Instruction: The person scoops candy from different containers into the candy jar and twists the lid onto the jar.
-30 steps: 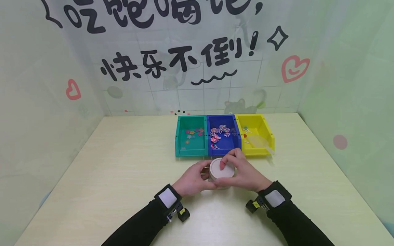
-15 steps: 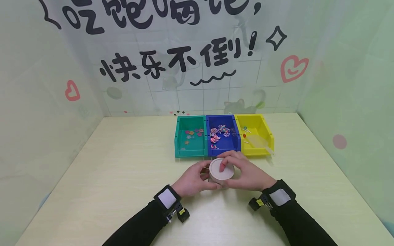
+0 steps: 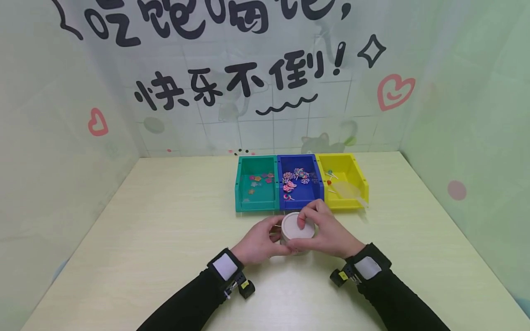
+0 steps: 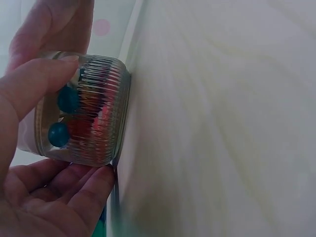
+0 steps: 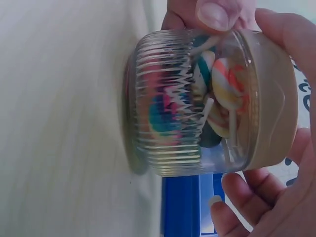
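A squat clear jar (image 5: pixel 168 103) with ribbed lower sides stands on the table, capped by a pale lid (image 3: pixel 292 233). Through its wall show small striped lollipops (image 5: pixel 227 84) and, in the left wrist view, round blue lollipop heads (image 4: pixel 59 134). My left hand (image 3: pixel 258 241) grips the jar from the left, thumb on the near side and fingers round the far side. From the right, my right hand (image 3: pixel 331 233) holds the lid, with the thumb at its near edge and a bent finger over its top. Part of the jar's body is hidden by the hands.
Just behind the jar, three joined bins stand in a row. The green bin (image 3: pixel 258 205) has small flower and star shapes, the blue bin (image 3: pixel 304 202) striped candy pieces. In the yellow bin (image 3: pixel 352 168) lie small lollipops and a translucent scoop-like piece (image 3: pixel 348 189).
My right hand and wrist swung outward to the right half a second ago and are now back round to the left on the lid. The left hand keeps its place on the jar.
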The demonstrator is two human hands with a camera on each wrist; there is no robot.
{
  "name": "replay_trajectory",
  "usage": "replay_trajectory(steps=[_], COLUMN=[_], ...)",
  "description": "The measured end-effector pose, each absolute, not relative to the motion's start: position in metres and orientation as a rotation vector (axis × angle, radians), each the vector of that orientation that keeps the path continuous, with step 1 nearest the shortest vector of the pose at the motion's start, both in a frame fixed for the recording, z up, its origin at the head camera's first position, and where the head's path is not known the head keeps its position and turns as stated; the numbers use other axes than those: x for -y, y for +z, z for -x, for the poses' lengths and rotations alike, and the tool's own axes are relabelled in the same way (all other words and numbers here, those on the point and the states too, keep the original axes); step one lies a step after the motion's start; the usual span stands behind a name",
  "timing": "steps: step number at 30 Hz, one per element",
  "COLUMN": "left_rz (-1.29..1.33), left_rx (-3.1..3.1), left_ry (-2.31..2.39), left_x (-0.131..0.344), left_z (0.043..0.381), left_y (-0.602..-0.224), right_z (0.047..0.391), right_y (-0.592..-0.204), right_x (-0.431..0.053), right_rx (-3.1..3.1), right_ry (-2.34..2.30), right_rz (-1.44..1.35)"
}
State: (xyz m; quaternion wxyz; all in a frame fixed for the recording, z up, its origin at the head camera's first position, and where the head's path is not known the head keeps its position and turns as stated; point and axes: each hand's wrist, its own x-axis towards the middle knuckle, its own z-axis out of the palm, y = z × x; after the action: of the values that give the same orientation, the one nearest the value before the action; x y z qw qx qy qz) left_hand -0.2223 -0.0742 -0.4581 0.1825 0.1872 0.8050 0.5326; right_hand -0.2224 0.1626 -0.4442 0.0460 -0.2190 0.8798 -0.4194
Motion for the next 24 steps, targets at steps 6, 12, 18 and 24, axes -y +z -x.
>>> replay_trajectory(steps=[6,12,18,24], left_rz=[-0.519,-0.520,-0.533,-0.536], left_rx=[-2.267,-2.266,-2.258,-2.288], left_ry=[1.509,1.504,1.512,1.493], left_x=[0.074,0.074,0.074,0.074], left_z=[0.222,0.222,0.222,0.221], left_y=[-0.458,-0.458,-0.456,-0.457], right_z=[0.222,0.222,0.222,0.223], right_y=[-0.439,-0.437,-0.436,-0.436], right_x=[-0.167,-0.174,-0.174,-0.174], right_rx=[-2.671,-2.632,-2.632,-2.652], right_ry=[-1.218,-1.213,-1.243,-1.229], right_rz=[0.756,0.867,0.877,0.884])
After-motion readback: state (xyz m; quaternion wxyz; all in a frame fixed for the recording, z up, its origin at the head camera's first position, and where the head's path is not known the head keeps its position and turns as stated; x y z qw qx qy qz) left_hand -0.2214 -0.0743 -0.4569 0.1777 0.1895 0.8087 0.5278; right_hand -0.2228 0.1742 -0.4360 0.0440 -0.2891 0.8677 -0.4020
